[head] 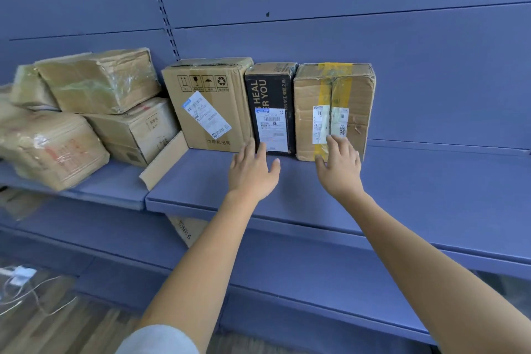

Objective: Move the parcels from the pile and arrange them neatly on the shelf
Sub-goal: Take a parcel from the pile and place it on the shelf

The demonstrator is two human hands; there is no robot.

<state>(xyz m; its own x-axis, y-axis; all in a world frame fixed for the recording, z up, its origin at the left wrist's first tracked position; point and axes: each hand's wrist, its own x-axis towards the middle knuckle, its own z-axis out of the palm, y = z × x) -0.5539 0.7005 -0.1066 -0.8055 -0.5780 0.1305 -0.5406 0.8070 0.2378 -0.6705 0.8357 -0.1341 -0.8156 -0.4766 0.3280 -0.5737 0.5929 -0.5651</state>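
Three parcels stand upright in a row at the back of the blue shelf [416,181]: a brown carton with a slanted label [209,103], a black box with white lettering [270,108] and a brown box with yellow tape [334,109]. My left hand [254,169] is flat with fingers spread, its fingertips touching the lower front of the black box. My right hand [339,167] is open too, fingers resting on the lower front of the yellow-taped box. Neither hand holds anything. A pile of taped brown parcels [86,112] lies jumbled at the left of the shelf.
A loose cardboard flap [163,164] leans between the pile and the row. The shelf runs on to the right of the yellow-taped box. A lower shelf [316,282] holds another box [186,230] partly hidden. White cables [20,282] lie on the wooden floor at lower left.
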